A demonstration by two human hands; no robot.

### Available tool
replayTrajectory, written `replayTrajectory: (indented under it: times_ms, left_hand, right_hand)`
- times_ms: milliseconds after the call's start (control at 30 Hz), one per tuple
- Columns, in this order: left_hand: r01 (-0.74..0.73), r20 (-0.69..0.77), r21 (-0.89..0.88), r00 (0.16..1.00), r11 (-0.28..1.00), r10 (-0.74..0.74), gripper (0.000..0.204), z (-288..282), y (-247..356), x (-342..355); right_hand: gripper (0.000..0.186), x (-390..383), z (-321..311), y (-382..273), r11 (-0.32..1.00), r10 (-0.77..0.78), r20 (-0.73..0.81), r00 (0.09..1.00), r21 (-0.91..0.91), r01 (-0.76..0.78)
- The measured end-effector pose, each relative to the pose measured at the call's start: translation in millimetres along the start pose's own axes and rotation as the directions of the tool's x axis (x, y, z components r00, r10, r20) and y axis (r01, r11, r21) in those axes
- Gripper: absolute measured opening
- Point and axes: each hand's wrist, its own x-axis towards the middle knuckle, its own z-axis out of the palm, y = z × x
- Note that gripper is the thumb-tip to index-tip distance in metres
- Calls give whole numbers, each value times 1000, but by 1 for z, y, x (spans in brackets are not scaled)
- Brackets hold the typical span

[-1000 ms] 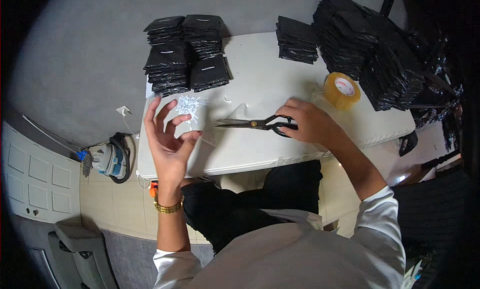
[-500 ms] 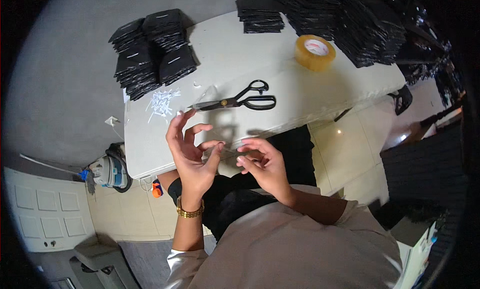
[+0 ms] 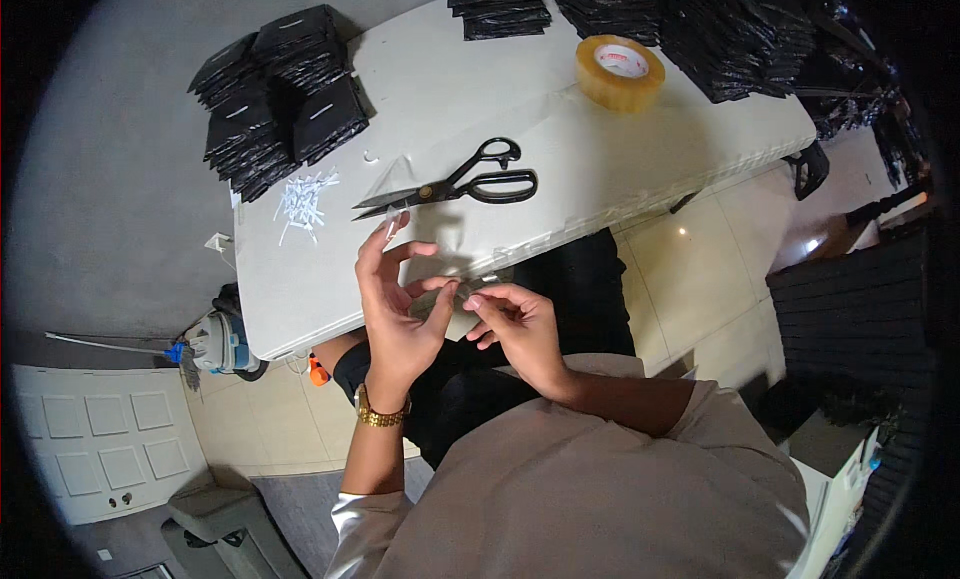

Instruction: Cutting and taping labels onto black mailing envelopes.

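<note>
Just past the table's near edge, my left hand (image 3: 402,314) pinches a small piece of clear tape (image 3: 464,291) between thumb and a finger. Its other fingers are raised and spread, with another clear scrap on one fingertip. My right hand (image 3: 520,331) meets it there, thumb and fingertips closed on the same piece, which is thin and hard to make out. Beyond my left fingertips lies a pair of black-handled scissors (image 3: 450,187), blades to the left. A pile of narrow white strips (image 3: 303,205) lies left of the scissors.
A roll of yellowish tape (image 3: 620,74) rests on the white table (image 3: 430,89). Folded black plastic packets (image 3: 285,104) are stacked at the left edge; more black stacks (image 3: 735,44) fill the far right. A vacuum-like appliance (image 3: 218,341) stands on the floor at left.
My right hand has moved in to my left and its fingertips have closed on the clear piece. Objects on the table appear shifted slightly left and up in the view.
</note>
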Motion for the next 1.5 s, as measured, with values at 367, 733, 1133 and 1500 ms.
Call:
replayTrajectory:
  times_ms: [367, 733, 1133, 1500]
  left_hand:
    - [-49, 62, 108, 997, 993, 43, 99, -2, -2, -5]
    - [-130, 116, 158, 987, 979, 113, 91, 4, -15, 13]
    - [-223, 184, 275, 967, 935, 177, 84, 6, -14, 17]
    - [-375, 165, 418, 927, 827, 337, 77, -15, 6, 35]
  right_hand:
    - [21, -1, 0, 15, 999, 36, -9, 999, 37, -36]
    - [20, 21, 2, 28, 1000, 3, -133, 991, -13, -5]
    - [22, 31, 7, 42, 997, -73, -230, 970, -5, 73]
    - [36, 24, 4, 30, 997, -77, -219, 973, -44, 69]
